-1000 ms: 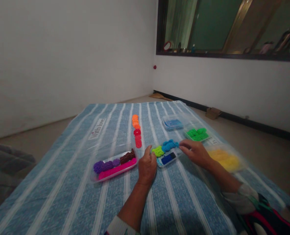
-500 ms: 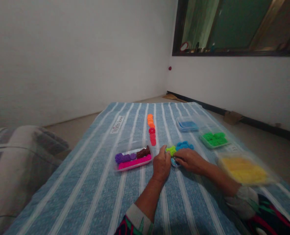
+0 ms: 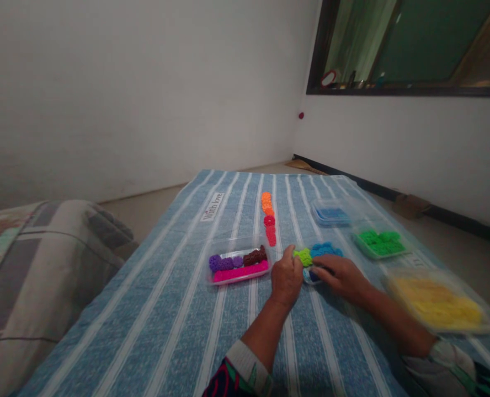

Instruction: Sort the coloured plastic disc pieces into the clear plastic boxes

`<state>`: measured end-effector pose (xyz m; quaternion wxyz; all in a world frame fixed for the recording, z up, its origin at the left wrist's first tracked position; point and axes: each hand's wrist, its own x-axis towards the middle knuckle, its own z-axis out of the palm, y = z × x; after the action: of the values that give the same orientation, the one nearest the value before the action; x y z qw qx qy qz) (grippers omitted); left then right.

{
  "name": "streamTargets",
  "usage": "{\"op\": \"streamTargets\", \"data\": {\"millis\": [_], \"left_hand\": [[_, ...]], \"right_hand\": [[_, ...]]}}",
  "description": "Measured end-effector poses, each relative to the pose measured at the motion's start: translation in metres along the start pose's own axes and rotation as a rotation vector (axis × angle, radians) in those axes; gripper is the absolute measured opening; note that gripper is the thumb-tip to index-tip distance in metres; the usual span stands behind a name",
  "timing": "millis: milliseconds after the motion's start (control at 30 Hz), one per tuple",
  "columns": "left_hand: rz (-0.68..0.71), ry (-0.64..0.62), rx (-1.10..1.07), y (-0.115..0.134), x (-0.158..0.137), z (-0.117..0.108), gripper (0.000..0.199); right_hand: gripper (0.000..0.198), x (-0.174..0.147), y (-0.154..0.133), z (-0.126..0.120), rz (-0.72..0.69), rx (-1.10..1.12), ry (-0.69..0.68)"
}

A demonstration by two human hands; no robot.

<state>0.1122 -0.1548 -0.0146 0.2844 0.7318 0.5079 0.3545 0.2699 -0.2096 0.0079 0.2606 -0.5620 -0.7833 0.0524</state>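
Observation:
My left hand (image 3: 287, 277) is closed on the near left edge of a small clear plastic tray (image 3: 305, 280). In that tray lie lime green pieces (image 3: 303, 256), blue pieces (image 3: 326, 249) and something dark blue, partly hidden by my fingers. My right hand (image 3: 342, 277) reaches in from the right, fingers bent together over the tray's near side; what they pinch, if anything, is hidden. Left of my left hand stands a clear tray (image 3: 240, 279) of purple pieces (image 3: 225, 263), brown pieces (image 3: 255, 256) and bright pink pieces (image 3: 240, 272).
A row of orange pieces (image 3: 267, 203) and red pieces (image 3: 271, 234) lies on the striped cloth (image 3: 179, 309). Along the right are containers of blue (image 3: 331, 214), green (image 3: 381, 242) and yellow pieces (image 3: 439, 303). A covered seat (image 3: 58, 275) stands at left.
The view has turned slightly left, so everything sits further right in the picture. Both hands stay at the small tray, with the right hand's fingers shifted only slightly.

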Motion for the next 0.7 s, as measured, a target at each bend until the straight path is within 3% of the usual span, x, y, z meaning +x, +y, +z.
{"op": "streamTargets", "data": {"millis": [400,700], "left_hand": [[-0.037,0.044,0.006,0.000,0.002,0.001,0.044],[-0.061,0.023,-0.165,-0.004,-0.003,0.000,0.050]], "right_hand": [[0.026,-0.041,0.009,0.017,-0.125,-0.238,0.301],[0.012,-0.030,0.008,0.031,-0.107,-0.196,0.390]]}}
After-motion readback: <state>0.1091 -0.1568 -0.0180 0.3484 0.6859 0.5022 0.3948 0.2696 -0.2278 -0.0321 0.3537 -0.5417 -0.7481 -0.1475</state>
